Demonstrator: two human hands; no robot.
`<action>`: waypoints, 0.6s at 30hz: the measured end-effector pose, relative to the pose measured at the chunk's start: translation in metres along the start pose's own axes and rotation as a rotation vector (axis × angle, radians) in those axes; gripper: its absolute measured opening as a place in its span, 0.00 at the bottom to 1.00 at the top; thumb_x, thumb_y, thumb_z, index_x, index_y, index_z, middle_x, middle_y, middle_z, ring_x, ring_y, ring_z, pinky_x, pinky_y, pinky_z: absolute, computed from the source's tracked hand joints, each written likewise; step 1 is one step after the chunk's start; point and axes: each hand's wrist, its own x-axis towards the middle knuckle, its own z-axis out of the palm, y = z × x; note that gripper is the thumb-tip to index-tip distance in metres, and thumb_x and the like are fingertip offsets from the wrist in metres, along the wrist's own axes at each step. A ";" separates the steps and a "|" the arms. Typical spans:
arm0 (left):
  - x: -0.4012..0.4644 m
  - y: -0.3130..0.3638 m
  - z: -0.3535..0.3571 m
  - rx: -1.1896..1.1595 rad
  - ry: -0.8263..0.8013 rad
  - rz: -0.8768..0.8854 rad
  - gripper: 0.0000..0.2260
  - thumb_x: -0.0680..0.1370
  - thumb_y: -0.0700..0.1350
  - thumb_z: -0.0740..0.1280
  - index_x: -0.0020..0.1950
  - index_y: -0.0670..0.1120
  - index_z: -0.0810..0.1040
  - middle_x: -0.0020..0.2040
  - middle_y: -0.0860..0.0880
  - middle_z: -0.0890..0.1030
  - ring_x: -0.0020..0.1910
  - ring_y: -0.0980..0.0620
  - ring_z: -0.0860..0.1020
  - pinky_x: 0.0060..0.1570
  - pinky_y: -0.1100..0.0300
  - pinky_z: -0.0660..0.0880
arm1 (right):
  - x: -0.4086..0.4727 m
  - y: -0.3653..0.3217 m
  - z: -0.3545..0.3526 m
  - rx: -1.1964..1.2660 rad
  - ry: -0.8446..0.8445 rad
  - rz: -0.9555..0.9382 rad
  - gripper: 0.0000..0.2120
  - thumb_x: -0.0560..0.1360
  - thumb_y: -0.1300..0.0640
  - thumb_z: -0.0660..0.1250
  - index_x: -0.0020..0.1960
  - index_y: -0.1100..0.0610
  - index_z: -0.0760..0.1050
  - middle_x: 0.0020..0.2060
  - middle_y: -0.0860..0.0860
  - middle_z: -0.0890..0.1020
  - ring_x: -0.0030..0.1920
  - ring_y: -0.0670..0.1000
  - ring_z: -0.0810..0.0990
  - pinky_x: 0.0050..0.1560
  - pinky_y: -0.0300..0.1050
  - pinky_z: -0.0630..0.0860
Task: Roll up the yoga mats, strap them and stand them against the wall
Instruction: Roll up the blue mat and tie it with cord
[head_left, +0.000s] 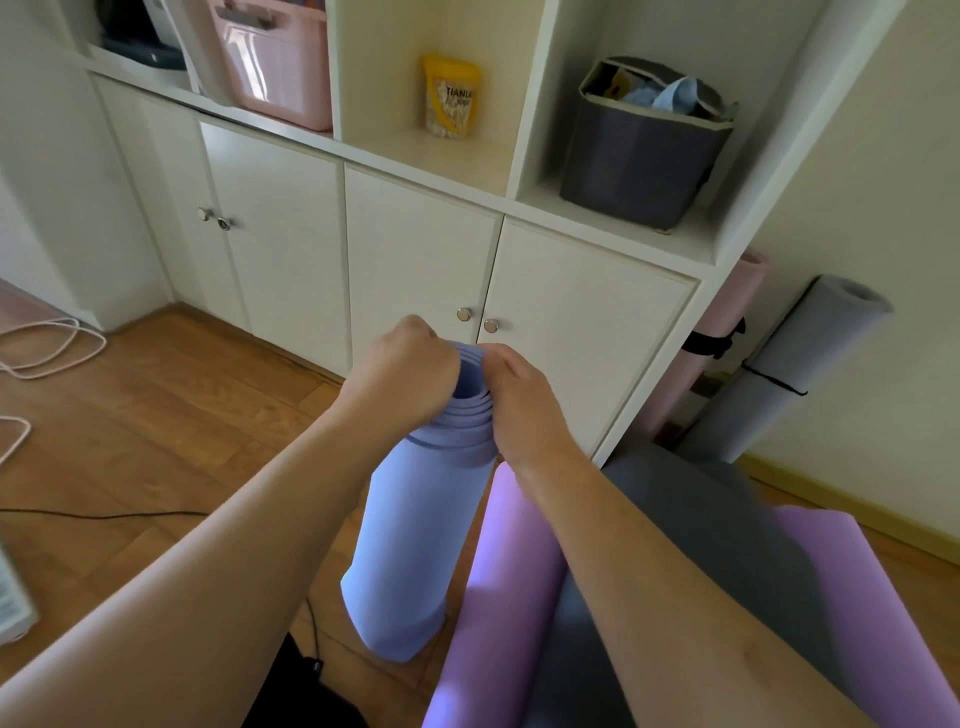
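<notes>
A rolled blue yoga mat (415, 530) stands upright on the wooden floor in the middle of the view. My left hand (402, 369) grips its top edge from the left and my right hand (519, 397) grips the top from the right, fingers curled over the rolled layers. To the right lies a purple mat (498, 587), partly rolled, with a grey mat (727, 525) on it. By the wall at the right stand a rolled pink mat (727, 312) and a rolled grey mat (800, 364), each with a black strap.
A white cabinet (415, 244) with doors and open shelves stands right behind the blue mat. White cables (52, 348) lie on the floor at the left, and a black cable (104, 515) crosses the floor. A dark object sits at the bottom near my legs.
</notes>
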 end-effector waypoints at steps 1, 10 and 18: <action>0.002 0.003 -0.001 0.143 -0.012 0.034 0.11 0.83 0.38 0.57 0.61 0.39 0.76 0.53 0.43 0.76 0.50 0.41 0.79 0.48 0.51 0.77 | -0.001 0.000 0.002 -0.018 -0.004 -0.022 0.16 0.86 0.56 0.56 0.58 0.51 0.83 0.53 0.47 0.87 0.56 0.49 0.84 0.62 0.51 0.80; 0.026 -0.008 0.013 0.693 -0.002 0.308 0.16 0.83 0.53 0.48 0.52 0.45 0.70 0.47 0.46 0.74 0.43 0.43 0.70 0.38 0.52 0.64 | -0.005 0.002 -0.003 0.239 -0.066 0.166 0.16 0.84 0.48 0.63 0.55 0.58 0.84 0.56 0.54 0.87 0.53 0.47 0.84 0.54 0.43 0.78; 0.015 -0.008 0.023 0.868 0.020 0.398 0.14 0.86 0.50 0.51 0.63 0.44 0.69 0.48 0.44 0.65 0.47 0.39 0.68 0.42 0.47 0.70 | -0.004 -0.005 -0.014 0.336 -0.178 0.241 0.18 0.87 0.47 0.59 0.56 0.52 0.86 0.50 0.50 0.89 0.52 0.48 0.88 0.52 0.43 0.79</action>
